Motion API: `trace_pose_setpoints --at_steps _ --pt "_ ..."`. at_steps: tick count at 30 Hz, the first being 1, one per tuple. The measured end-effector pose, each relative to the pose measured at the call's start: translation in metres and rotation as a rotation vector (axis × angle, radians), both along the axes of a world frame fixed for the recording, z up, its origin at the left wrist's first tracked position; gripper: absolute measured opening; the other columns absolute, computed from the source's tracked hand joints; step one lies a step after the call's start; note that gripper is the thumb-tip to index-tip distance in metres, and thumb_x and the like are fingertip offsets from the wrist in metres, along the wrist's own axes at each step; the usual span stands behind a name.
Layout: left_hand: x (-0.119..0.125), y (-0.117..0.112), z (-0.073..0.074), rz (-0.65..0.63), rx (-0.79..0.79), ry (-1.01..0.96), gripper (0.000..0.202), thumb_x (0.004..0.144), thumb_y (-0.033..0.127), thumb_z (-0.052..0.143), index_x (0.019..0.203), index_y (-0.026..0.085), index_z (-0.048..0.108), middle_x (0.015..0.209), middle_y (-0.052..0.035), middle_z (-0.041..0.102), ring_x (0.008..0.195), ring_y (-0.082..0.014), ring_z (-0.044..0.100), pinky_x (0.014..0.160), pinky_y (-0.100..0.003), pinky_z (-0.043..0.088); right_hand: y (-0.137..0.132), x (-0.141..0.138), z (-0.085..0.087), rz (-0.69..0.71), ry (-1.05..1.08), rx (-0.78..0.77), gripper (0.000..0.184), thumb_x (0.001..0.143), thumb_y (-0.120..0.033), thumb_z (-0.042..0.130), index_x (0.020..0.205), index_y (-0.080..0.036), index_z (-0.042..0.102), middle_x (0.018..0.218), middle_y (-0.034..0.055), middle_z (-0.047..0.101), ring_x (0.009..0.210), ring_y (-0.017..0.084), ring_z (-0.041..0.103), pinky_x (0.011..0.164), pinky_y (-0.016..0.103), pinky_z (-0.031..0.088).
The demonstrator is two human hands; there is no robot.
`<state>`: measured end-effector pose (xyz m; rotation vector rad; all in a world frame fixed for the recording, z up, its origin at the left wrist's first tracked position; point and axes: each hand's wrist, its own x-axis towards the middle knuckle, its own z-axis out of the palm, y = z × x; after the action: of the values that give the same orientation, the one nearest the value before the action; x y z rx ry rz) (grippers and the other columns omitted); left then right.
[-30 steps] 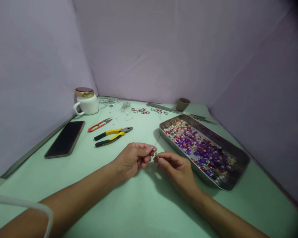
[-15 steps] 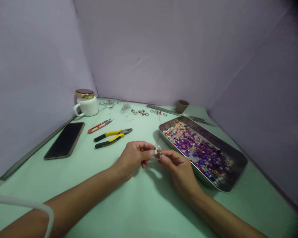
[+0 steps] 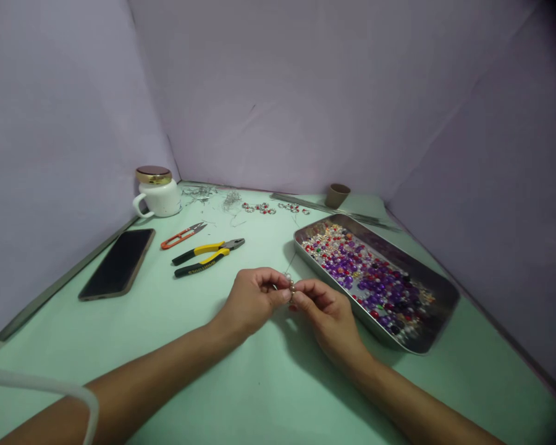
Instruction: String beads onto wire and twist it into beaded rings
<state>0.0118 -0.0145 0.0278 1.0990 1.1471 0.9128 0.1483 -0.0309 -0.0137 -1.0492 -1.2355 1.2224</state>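
My left hand (image 3: 254,298) and my right hand (image 3: 331,318) meet over the middle of the table, fingertips pinched together. Between them is a small beaded wire piece (image 3: 291,287), with a white bead and several gold-toned beads showing. A thin wire end rises from it toward the tray. Both hands are closed on this piece; the fingertips hide part of it. Just right of my right hand lies a metal tray (image 3: 445,309) of mixed beads (image 3: 370,278), many of them purple, with red, white and dark ones.
Left of my hands lie yellow-and-black pliers (image 3: 208,256), orange thread snips (image 3: 182,236) and a phone (image 3: 117,264). A white lidded mug (image 3: 162,196) stands behind them. Farther back are wire scraps (image 3: 199,193), red-and-clear beaded pieces (image 3: 259,208), straight wires (image 3: 315,203) and a brown cup (image 3: 337,196).
My left hand has come closer to the right, and its fingertips now pinch the beaded piece too. The view has shifted slightly.
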Motion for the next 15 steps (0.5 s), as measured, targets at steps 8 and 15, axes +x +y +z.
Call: trace_pose_setpoints --at_steps 8,15 --pt "-0.005 0.001 -0.011 -0.122 0.114 0.136 0.013 0.061 0.016 0.062 0.074 0.013 0.061 0.056 0.0025 0.053 0.044 -0.0051 0.037 0.045 -0.020 0.030 0.003 -0.003 -0.001 0.026 0.275 -0.197 0.017 0.065 -0.029 0.071 0.074 -0.017 0.064 0.070 0.0019 0.064 0.061 0.012 0.057 0.056 0.025 0.049" --pt "-0.010 0.001 -0.019 -0.275 0.321 0.373 0.017 0.071 0.019 0.050 0.082 0.016 0.062 0.065 -0.0013 0.059 0.056 -0.0104 0.047 0.052 -0.022 0.034 0.003 -0.001 0.000 0.082 0.310 -0.331 0.023 0.062 -0.033 0.073 0.071 -0.014 0.063 0.064 0.0027 0.062 0.054 0.011 0.056 0.049 0.022 0.047"
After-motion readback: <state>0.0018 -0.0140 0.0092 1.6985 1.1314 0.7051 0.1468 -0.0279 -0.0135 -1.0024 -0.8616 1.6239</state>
